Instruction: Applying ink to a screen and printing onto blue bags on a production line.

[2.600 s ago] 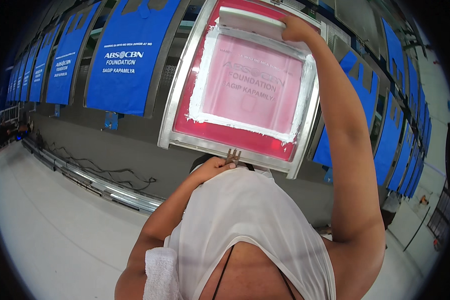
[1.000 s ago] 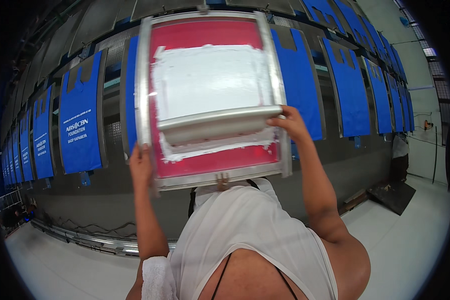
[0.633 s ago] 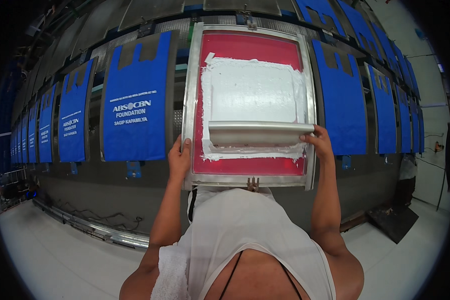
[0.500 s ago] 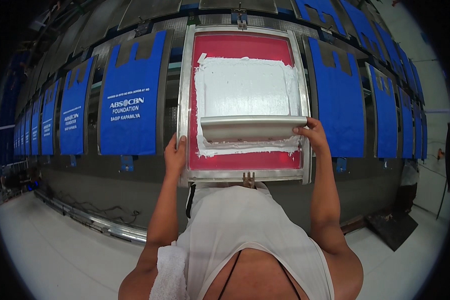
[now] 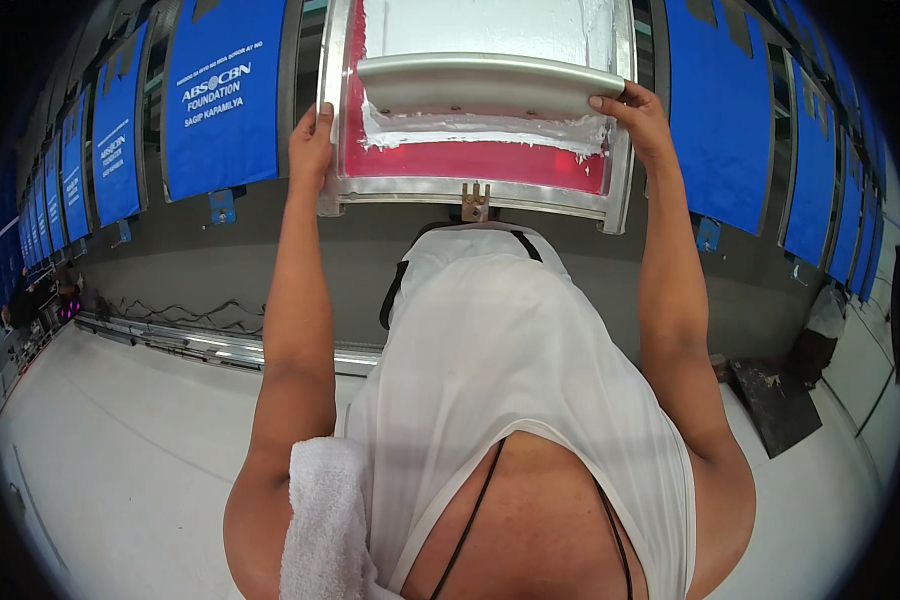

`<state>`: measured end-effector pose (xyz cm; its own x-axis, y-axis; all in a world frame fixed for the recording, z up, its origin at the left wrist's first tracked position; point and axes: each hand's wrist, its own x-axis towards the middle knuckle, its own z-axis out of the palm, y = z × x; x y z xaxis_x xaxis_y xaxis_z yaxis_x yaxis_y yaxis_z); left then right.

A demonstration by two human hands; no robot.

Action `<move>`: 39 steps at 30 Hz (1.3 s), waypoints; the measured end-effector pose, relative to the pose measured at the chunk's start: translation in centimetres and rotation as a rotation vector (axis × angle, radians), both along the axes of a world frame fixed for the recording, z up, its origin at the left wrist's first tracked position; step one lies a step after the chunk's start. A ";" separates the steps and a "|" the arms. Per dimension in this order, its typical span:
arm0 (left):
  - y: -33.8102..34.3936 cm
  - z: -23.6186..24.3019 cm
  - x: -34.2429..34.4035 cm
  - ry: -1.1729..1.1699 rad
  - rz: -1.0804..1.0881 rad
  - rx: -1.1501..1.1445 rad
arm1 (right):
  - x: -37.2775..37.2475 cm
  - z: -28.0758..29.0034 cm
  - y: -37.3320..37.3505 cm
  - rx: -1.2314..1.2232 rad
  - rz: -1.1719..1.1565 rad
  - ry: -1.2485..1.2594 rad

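Note:
A screen-printing frame (image 5: 560,200) with metal sides and a red mesh lies in front of me, its far part cut off by the picture's top edge. White ink (image 5: 490,28) covers much of the mesh, with a thick band beside the squeegee (image 5: 490,82), a wide metal-handled blade set across the screen. My left hand (image 5: 311,150) grips the frame's left rail, thumb on top. At the squeegee's right end, my right hand (image 5: 640,118) is closed with thumb and fingers around the handle, near the right rail.
Blue bag-shaped fabric pieces lie on boards at both sides, the left ones (image 5: 225,110) with white print, the right ones (image 5: 720,125) plain. A metal bracket (image 5: 476,202) sits at the frame's near edge. A white towel (image 5: 325,510) hangs by my left shoulder; a dark panel (image 5: 775,405) leans low at right.
The frame, squeegee and both hands now appear higher in the picture, and more of my torso shows as the view shifts. Both hands keep their holds.

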<state>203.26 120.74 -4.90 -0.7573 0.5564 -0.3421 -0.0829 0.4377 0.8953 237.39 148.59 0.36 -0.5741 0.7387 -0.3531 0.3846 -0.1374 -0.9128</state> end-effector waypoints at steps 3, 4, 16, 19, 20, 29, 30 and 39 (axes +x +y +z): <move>-0.3 -0.3 -0.2 0.026 -0.009 -0.034 | 0.1 0.0 -0.5 -0.017 -0.020 0.027; -0.2 -0.4 -0.1 0.021 -0.015 -0.026 | 0.2 0.0 -0.5 -0.010 -0.026 0.022; -0.6 0.9 -0.4 0.709 -0.212 -0.261 | 0.6 2.0 -1.5 0.210 0.221 -0.275; 0.2 8.6 3.3 0.863 -0.415 0.028 | -1.8 7.9 -6.3 0.704 0.488 -0.771; 1.1 10.0 4.8 0.898 -0.655 0.006 | -1.1 6.6 -7.5 0.811 0.491 -0.694; 12.1 10.5 -0.2 0.919 -0.888 -0.149 | -5.9 6.2 0.4 0.866 0.491 -0.571; 13.8 9.2 -1.3 0.980 -0.810 -0.068 | -7.2 6.0 2.5 0.981 0.504 -0.568; 12.9 3.4 0.6 1.039 -0.835 -0.174 | -8.0 -0.4 1.3 1.093 0.536 -0.722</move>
